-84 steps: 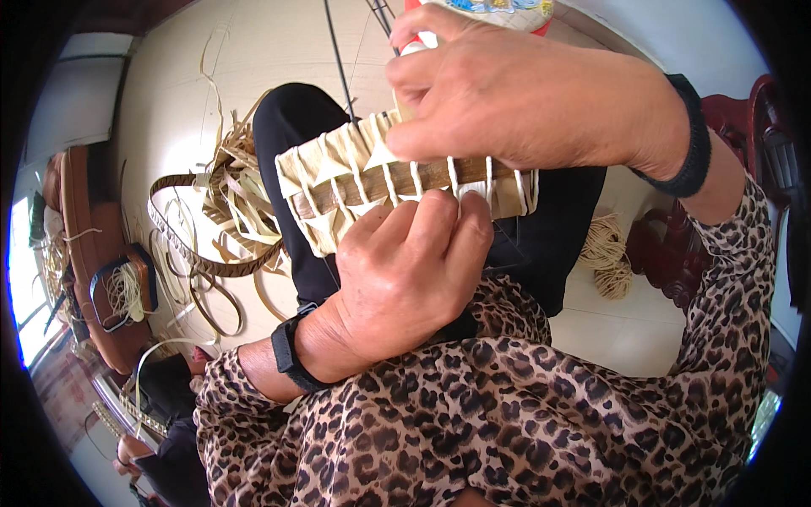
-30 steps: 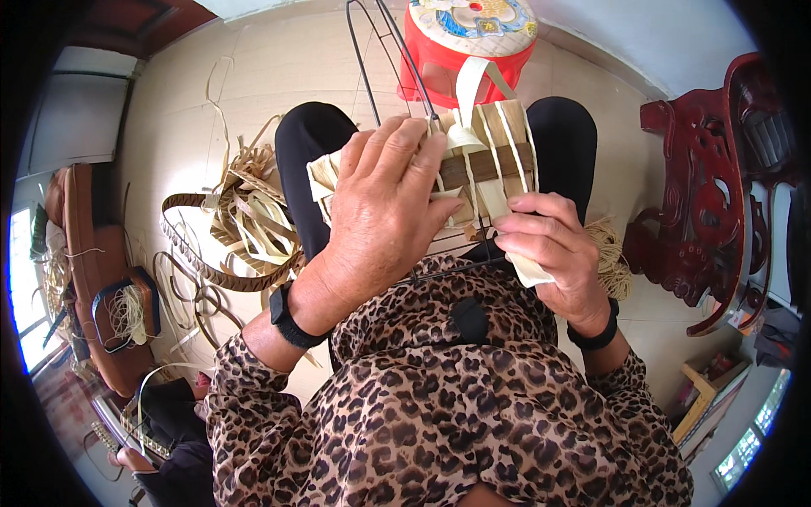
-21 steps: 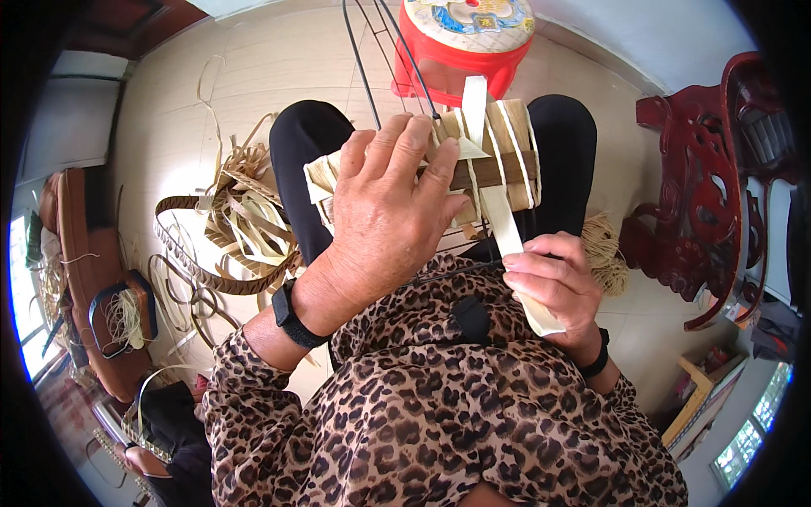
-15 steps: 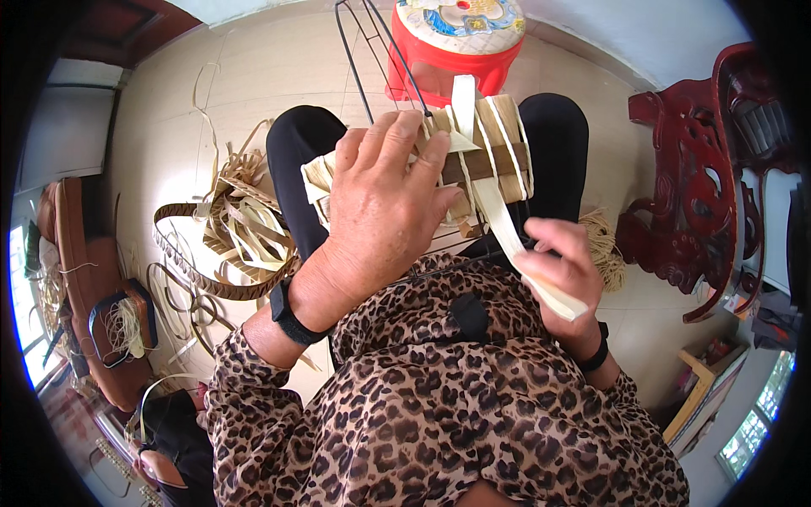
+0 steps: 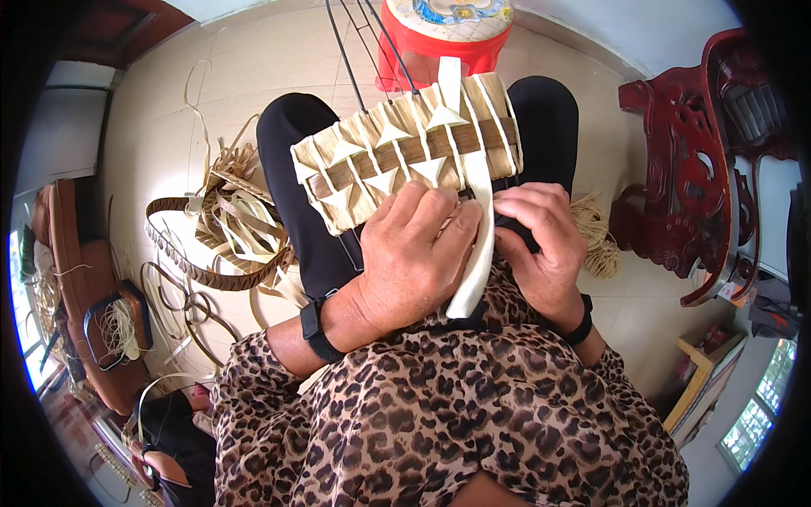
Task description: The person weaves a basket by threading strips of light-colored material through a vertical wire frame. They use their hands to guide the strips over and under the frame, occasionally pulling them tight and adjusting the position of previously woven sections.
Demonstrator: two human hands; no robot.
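Note:
A woven palm-leaf band (image 5: pixel 397 156) with pale triangle folds and a brown strip along its middle lies across my lap. My left hand (image 5: pixel 414 258) grips its near edge, fingers curled on the weave. My right hand (image 5: pixel 541 241) sits close beside it, fingers closed on a long pale leaf strip (image 5: pixel 477 245). That strip runs from the band's far edge, over the weave, down between my two hands. I wear black wristbands on both wrists and a leopard-print top.
A red plastic stool (image 5: pixel 443 34) stands past my knees. A pile of loose leaf strips and woven bands (image 5: pixel 228 228) lies on the tiled floor at left. A dark red carved wooden chair (image 5: pixel 697 160) stands at right, with a raffia bundle (image 5: pixel 596 237) beside it.
My left hand slid from flat on top of the band down to its near edge. My right hand came back up to the band, and the strip now lies between both hands.

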